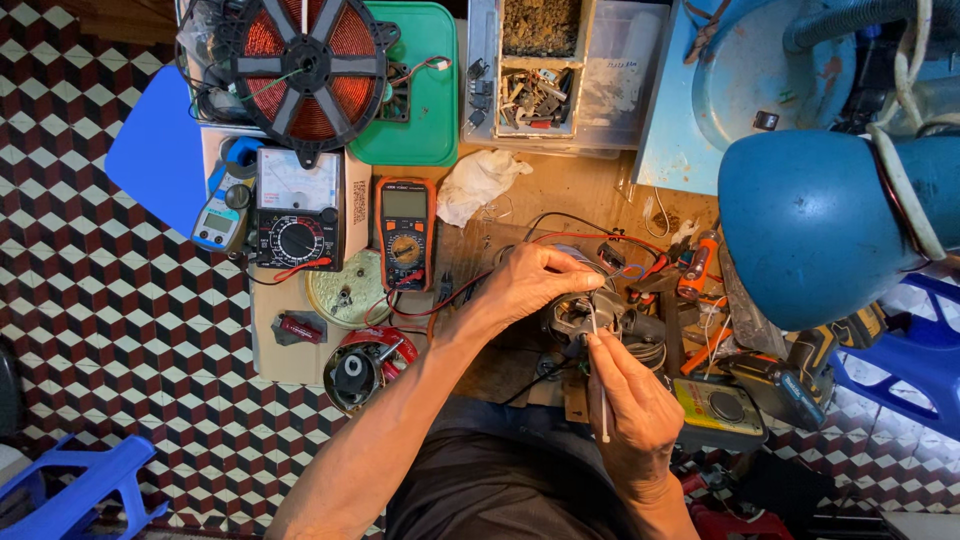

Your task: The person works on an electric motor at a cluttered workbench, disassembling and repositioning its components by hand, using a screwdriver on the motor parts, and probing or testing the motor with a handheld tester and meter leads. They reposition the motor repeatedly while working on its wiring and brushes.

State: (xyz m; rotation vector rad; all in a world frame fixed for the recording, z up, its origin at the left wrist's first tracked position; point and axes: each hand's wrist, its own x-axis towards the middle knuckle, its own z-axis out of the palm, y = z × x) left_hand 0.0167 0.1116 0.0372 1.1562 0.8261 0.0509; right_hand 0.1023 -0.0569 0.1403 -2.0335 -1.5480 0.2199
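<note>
Seen from the head camera, the left hand point(525, 280) reaches in from seven o'clock and rests on a small dark motor-like part point(590, 312) at the centre of the cluttered wooden bench point(560, 190); its fingers are curled together around the top of that part, gripping it. The right hand point(632, 405) comes up from six o'clock, its thumb and fingers pinched on a thin white wire point(600, 380) that runs upright through the grip, its upper end touching the dark part just below the left fingertips. The two hands are close, almost touching.

At nine o'clock from the hands stands an orange-edged digital multimeter point(405, 232), with a black analogue meter point(297, 208) beside it and a small blue-grey clamp meter point(222, 215) further out. A red test lead point(590, 238) arcs over the left hand towards two o'clock. At eleven o'clock lies a round copper coil in a black spoked frame point(310, 65), partly over a green tray point(425, 90). At twelve o'clock sits a clear parts box point(540, 75), and a crumpled white rag point(478, 182) lies just below it. A big blue lamp shade point(815, 225) hangs at three o'clock, and a yellow meter point(720, 408) lies just beside the right hand at four o'clock
</note>
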